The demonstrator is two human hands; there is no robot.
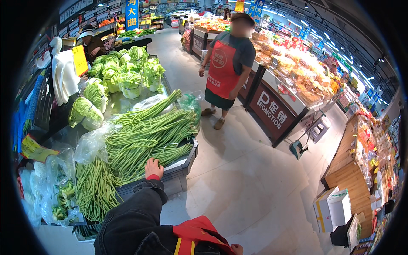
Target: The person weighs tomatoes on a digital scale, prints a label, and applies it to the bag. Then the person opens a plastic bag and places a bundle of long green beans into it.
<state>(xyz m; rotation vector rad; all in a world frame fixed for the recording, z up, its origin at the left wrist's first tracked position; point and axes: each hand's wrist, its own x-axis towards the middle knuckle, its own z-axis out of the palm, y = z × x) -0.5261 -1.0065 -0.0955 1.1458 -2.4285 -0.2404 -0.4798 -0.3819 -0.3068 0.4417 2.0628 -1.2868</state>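
My left hand (pixel 154 168) rests at the near edge of a big pile of yardlong beans (pixel 153 130), fingertips on the beans by the dark rim of the display stand (pixel 188 162). Whether the fingers grip any beans is not visible. Only a small part of my right hand (pixel 236 249) shows at the bottom edge, beside my red apron (pixel 200 231). A second heap of yardlong beans (pixel 95 191) hangs over the stand's near side. Clear plastic film (pixel 92 146) lies between the heaps. Banded Chinese cabbages (pixel 87 113) sit behind them.
Bagged broccoli (pixel 63 194) lies at the left. A person in a red apron (pixel 223 67) stands in the aisle; another in a hat (pixel 91 44) is behind the cabbages. A promotion counter (pixel 269 110), a dustpan (pixel 297 149) and a white foam box (pixel 339 207) are at the right.
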